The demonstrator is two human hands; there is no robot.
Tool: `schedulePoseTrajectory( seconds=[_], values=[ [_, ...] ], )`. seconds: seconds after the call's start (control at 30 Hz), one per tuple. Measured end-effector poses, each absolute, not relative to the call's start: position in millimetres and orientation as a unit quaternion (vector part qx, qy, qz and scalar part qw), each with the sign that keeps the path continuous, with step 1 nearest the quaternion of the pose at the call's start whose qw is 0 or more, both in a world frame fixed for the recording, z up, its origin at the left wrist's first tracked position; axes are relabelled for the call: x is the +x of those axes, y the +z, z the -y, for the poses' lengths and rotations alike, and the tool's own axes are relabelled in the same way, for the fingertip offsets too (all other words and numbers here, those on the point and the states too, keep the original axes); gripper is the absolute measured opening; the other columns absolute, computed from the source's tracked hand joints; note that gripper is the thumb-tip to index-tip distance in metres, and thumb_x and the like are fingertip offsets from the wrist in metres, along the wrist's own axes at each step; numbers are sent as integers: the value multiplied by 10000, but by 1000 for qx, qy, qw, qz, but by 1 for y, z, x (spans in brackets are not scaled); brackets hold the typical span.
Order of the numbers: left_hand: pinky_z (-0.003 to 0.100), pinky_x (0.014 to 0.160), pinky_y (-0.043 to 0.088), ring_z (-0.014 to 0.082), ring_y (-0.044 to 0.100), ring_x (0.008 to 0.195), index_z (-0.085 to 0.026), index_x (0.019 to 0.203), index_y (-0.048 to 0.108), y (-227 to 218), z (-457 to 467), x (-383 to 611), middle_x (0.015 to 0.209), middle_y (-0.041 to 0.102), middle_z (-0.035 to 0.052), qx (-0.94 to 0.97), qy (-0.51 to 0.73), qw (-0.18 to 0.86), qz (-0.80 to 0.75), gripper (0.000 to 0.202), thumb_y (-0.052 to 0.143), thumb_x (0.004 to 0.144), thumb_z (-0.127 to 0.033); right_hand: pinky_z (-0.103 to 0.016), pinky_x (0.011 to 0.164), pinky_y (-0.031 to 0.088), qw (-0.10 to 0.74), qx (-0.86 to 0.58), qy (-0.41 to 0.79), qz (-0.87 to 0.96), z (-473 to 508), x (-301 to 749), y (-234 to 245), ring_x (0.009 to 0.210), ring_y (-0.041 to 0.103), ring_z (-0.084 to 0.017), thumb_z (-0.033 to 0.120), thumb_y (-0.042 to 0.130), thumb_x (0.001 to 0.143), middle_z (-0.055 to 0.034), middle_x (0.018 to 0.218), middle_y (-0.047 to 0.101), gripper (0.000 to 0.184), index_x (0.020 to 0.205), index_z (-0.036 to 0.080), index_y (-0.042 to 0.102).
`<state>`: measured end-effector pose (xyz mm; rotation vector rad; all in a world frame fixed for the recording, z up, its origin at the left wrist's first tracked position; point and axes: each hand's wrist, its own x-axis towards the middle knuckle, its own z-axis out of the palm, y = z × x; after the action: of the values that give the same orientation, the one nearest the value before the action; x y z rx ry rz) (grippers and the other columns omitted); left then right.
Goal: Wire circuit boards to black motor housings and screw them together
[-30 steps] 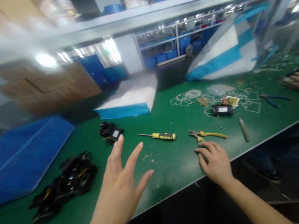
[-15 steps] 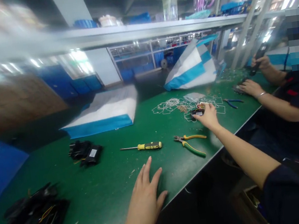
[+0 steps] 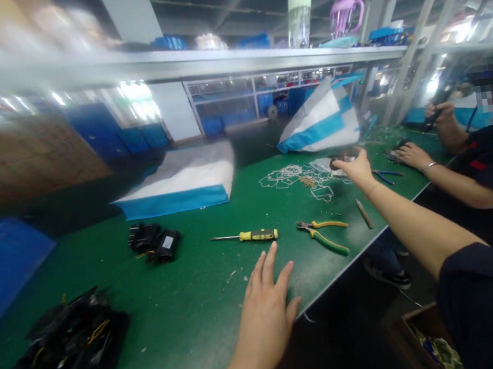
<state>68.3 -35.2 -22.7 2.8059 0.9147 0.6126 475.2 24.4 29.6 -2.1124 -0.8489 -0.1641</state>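
Note:
My left hand is open over the green table, its fingers spread just short of a yellow-and-black screwdriver. My right hand reaches to the far right and is closed on a small black part, blurred and partly covered by the fingers. Below that hand lie pliers with yellow and green handles and a thin brownish stick-like tool. White looped gaskets and small brass-coloured pieces are spread left of the right hand. Black parts with a white label lie left of the screwdriver.
A pile of black parts with yellow wires sits at the near left. White-and-blue bags stand along the back. To the right, a co-worker's hand rests near blue-handled pliers. Bottles stand on the shelf above.
My right hand has moved farther away and to the right with the black part. The view has shifted slightly; the stick-like tool now shows. My left hand stays spread near the screwdriver.

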Motion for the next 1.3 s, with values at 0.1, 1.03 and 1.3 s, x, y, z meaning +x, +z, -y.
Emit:
schedulePoseTrajectory(
  seconds=[0.1,1.03,1.3],
  values=[
    [500,1053,405,299,273,1376,-289,1294,469,-15,35,66,1546,137,37,923,216,80,-309,503,587,805,-278,-386,974,410,478,-783,-60,394,-15,461,71,1121,515,-278,470,702,657,-153,1254,503,896,1380,118,308],
    [290,744,413,179,540,963,-336,890,675,-13,3,51,1033,626,-32,878,187,94,-431,212,556,799,-186,-385,1034,373,184,-467,149,852,70,298,75,1182,468,-270,228,731,587,-79,1265,499,821,1339,220,402],
    [347,743,389,219,568,841,-323,957,659,-24,-5,46,903,682,-4,899,105,85,-416,276,482,816,-166,-437,1058,334,247,-479,120,834,55,302,-1,1228,409,-296,208,724,559,-115,1293,455,852,1338,203,381]
  ],
)
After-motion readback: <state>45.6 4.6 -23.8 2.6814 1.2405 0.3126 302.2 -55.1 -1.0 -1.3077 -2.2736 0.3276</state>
